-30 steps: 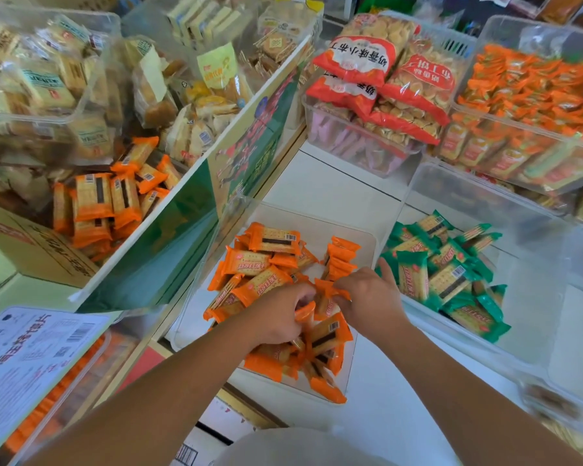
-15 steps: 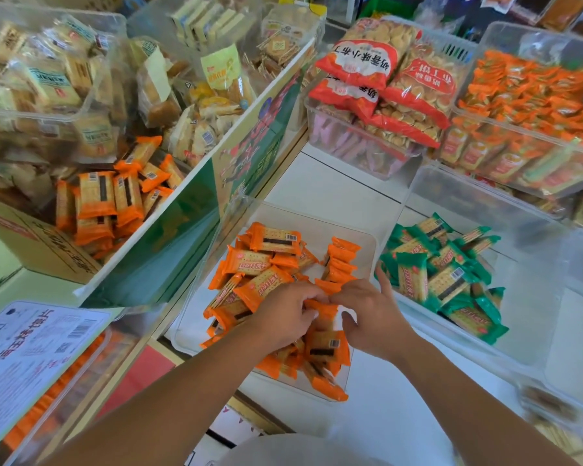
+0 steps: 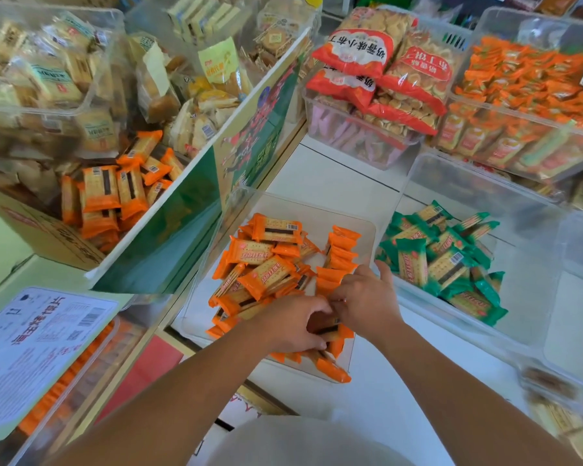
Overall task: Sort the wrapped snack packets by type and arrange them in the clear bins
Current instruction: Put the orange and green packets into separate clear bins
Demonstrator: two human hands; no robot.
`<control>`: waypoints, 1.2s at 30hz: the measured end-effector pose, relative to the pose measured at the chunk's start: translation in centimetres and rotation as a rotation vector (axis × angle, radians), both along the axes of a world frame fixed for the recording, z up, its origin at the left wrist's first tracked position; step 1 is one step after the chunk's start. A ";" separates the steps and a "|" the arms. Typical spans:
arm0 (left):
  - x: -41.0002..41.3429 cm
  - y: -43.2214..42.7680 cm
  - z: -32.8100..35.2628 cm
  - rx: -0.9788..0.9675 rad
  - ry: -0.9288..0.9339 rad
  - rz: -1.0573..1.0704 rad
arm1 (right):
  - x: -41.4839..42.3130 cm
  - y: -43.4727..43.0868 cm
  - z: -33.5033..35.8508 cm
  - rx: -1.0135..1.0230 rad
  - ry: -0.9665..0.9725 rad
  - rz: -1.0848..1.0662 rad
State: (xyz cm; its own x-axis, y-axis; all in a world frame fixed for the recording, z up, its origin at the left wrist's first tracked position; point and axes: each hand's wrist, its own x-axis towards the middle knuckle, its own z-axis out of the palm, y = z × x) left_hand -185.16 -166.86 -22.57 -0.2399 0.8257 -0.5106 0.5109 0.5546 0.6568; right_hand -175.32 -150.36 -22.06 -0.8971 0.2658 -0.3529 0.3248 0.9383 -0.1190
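A clear bin (image 3: 367,227) in front of me holds several orange-wrapped cracker packets (image 3: 266,260), some lying loose, some standing in a row at its right side. My left hand (image 3: 293,324) curls round orange packets near the bin's front. My right hand (image 3: 367,301) is pressed close beside it, fingers curled on the same bunch of packets. To the right, a second clear bin (image 3: 525,237) holds several green-wrapped packets (image 3: 441,260).
A cardboard box (image 3: 48,237) at the left holds more orange packets and pale wrapped snacks. Bins with red biscuit bags (image 3: 377,58) and orange packets (image 3: 525,79) stand at the back. A printed label sheet (image 3: 34,344) lies at the lower left on another bin.
Both hands have shifted slightly toward the near end of the orange bin, staying together on the packets. The camera view drifted a little.
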 end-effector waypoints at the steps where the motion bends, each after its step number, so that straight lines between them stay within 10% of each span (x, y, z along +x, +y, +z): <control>1: 0.2 0.0 0.0 0.007 0.003 -0.026 | -0.1 0.0 0.1 0.003 -0.012 0.006; 8: 1.6 0.3 0.1 0.121 0.179 -0.057 | 0.3 0.9 0.8 -0.053 0.004 0.017; 23: -3.9 -2.7 2.4 0.032 0.305 0.902 | 0.6 0.4 0.3 -0.134 0.122 -0.061; 28: 0.6 -1.5 2.9 0.424 0.406 0.379 | 1.4 1.1 -0.5 -0.187 0.220 0.017; 36: 0.8 -1.6 0.6 0.055 0.374 -0.255 | 1.2 0.7 -1.4 -0.149 0.262 -0.010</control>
